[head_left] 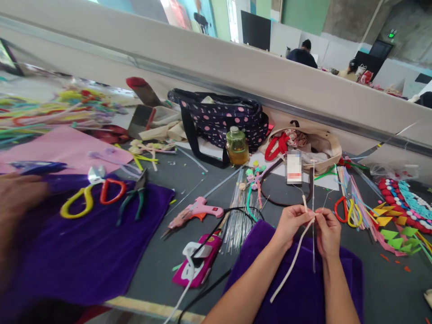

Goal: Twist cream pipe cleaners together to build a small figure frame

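Nearest to me, a purple cloth [303, 288] lies across the bench [162, 265] edge, and my two forearms come up over it. My left hand [290, 223] and right hand [328, 231] meet just above the cloth. The fingers of both are pinched narrow, closed on the same spot: the place where a white pipe cleaner [293, 263] meets a thin clear wire [313, 211] that stands almost upright. The pipe cleaner's short end pokes up past my left fingers; its long tail trails down and leftward over the cloth, loose and unshaped. From that I judge the work is early: the two strands are only being joined, and nearly the whole length is not yet wrapped or bent.

Just left of the cloth sit a pink phone [199, 263] with a cable across it, then a pink glue gun [195, 211] and a bundle of clear sticks [238, 211]. On a second purple cloth [84, 252] farther left lie green-handled pliers [133, 198] and yellow and orange loops, with another person's blurred hand [16, 198] beside them. To my right are scissors [346, 209] and cut felt pieces [398, 225].

Farther off stand a small jar of yellow liquid [237, 146], a polka-dot bag [219, 117] and a cream tote [317, 144] against the partition.
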